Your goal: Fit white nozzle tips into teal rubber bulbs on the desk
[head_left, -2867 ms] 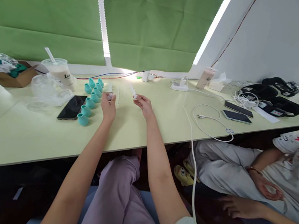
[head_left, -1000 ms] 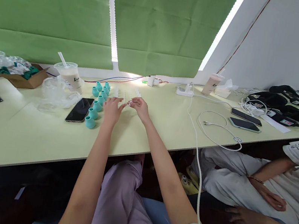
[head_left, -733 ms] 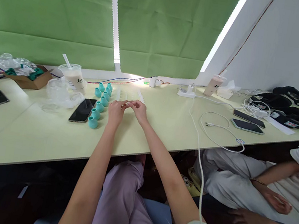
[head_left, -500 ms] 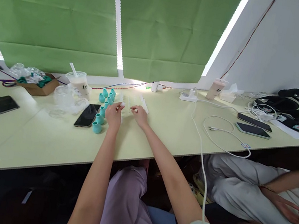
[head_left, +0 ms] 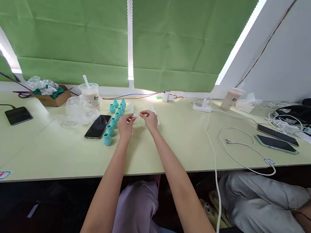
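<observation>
My left hand [head_left: 125, 125] is closed in a pinch on a small white piece [head_left: 134, 116], just right of the teal vases. Close beside it, my right hand [head_left: 150, 120] also pinches, fingertips almost meeting the left ones; what it holds is too small to make out. Several small teal vases [head_left: 107, 139] stand upright in uneven rows left of my left hand. Behind and between the hands lie pale, translucent pieces [head_left: 155, 111] on the table, partly hidden by my fingers.
A black phone [head_left: 98, 127] lies left of the vases, near a plastic bag [head_left: 80, 110] and a drink cup [head_left: 91, 95]. Farther left is a cardboard box [head_left: 54, 98]. A power strip [head_left: 202, 107], white cable [head_left: 211, 147] and phones [head_left: 276, 144] are rightward. Another person sits at right.
The camera view has turned left, so the table appears shifted to the right. My fingertips have come closer together, and the white piece stays in my left hand.
</observation>
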The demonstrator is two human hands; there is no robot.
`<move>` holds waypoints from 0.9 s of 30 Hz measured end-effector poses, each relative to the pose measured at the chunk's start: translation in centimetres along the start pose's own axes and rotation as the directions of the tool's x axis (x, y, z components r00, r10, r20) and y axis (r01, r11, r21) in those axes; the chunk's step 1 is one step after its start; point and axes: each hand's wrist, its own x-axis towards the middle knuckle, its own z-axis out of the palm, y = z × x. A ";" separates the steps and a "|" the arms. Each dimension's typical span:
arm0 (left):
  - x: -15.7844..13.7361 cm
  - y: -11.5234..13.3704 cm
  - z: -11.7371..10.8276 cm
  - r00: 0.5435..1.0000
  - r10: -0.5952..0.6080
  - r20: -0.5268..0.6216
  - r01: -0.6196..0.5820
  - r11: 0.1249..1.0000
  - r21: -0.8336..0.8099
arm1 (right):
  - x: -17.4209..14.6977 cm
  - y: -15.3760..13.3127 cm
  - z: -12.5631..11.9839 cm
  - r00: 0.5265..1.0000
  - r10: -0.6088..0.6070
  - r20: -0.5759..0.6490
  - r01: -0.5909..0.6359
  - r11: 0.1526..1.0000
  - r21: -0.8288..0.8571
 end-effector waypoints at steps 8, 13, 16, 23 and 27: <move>-1.0 1.0 1.1 0.961 0.246 0.126 -0.250 0.968 0.010 | -2.5 0.0 -3.6 0.991 -0.134 -0.003 0.125 0.917 0.379; -1.2 1.0 1.0 0.945 0.299 0.131 -0.305 0.952 0.025 | -2.9 -0.2 -3.8 0.994 -0.098 -0.047 0.107 0.947 0.303; -1.2 1.0 1.1 0.931 0.334 0.145 -0.340 0.940 0.018 | -2.8 -0.1 -3.9 0.996 -0.057 -0.066 0.072 0.966 0.247; -1.2 1.2 1.1 0.934 0.333 0.126 -0.337 0.942 0.007 | -3.2 -0.4 -4.4 0.999 -0.054 0.009 0.049 0.959 0.280; -1.3 1.3 1.0 0.938 0.331 0.105 -0.334 0.943 0.006 | -3.4 -1.0 -5.1 0.992 -0.078 0.097 0.033 0.915 0.402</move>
